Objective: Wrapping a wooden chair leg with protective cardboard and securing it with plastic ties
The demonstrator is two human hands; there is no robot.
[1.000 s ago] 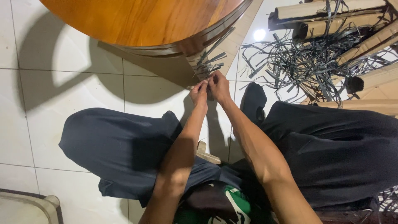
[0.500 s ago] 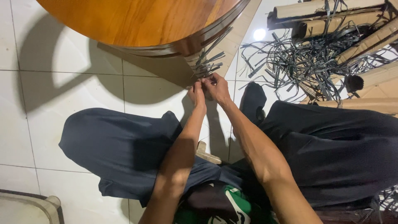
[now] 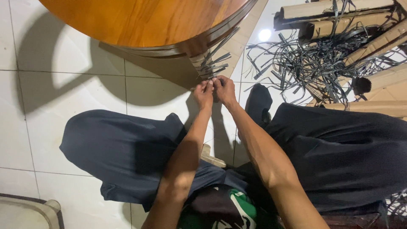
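Observation:
A long cardboard tube (image 3: 248, 34) leans under the round wooden table (image 3: 144, 21), with several dark grey strips (image 3: 214, 61) stuck across it near its lower part. My left hand (image 3: 204, 93) and my right hand (image 3: 224, 89) meet side by side at the lowest strip, fingertips pinched on it against the tube. What lies under the fingers is hidden. My forearms reach forward between my knees in dark trousers.
A tangled heap of loose grey strips (image 3: 313, 59) lies on the white tiled floor (image 3: 63, 85) at the right, among several cardboard tubes (image 3: 364, 25). A small wooden piece (image 3: 210, 157) sits between my legs. A pale plastic container's corner (image 3: 38, 210) shows at bottom left.
Both hands stay at the same spot on the tube; the fingers shifted slightly, the left hand drawing in closer to the right.

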